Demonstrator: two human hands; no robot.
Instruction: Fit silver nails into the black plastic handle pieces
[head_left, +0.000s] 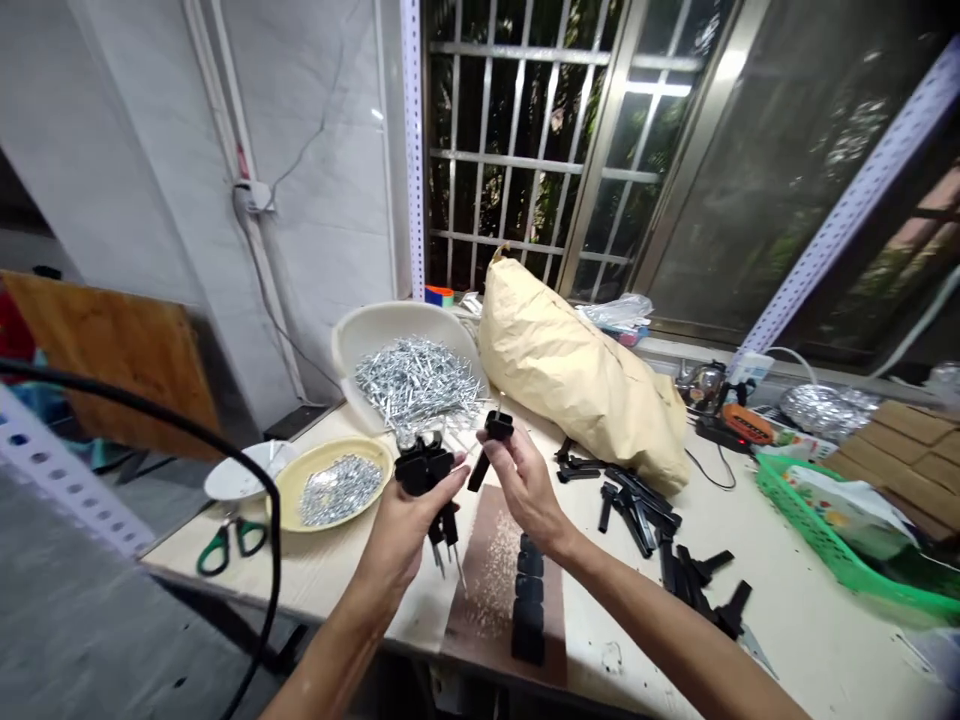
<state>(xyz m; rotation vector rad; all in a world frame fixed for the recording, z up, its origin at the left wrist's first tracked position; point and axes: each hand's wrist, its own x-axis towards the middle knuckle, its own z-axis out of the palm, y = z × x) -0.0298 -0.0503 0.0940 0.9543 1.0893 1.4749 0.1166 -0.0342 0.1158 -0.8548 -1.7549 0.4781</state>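
Note:
Gathered in my left hand (397,535) are several black plastic parts (421,465), with thin metal pins pointing down below the fingers. My right hand (531,492) pinches a single T-shaped black plastic part (498,425), a short metal tip showing above its head. The two hands are close together but apart, over the table. Under them lies a brown board (553,600) scattered with pale crumbs. A row of black blocks (529,630) stands on the board. More black plastic parts (637,510) lie loose to the right of my right hand.
Behind the hands, a white scoop-shaped basin (346,345) holds metal pins (416,380). A yellow bowl (285,505) of small metal pieces, a white dish (225,482) and green-handled scissors (216,552) are left. A large paper sack (570,360) lies behind; a green basket (810,540) is right.

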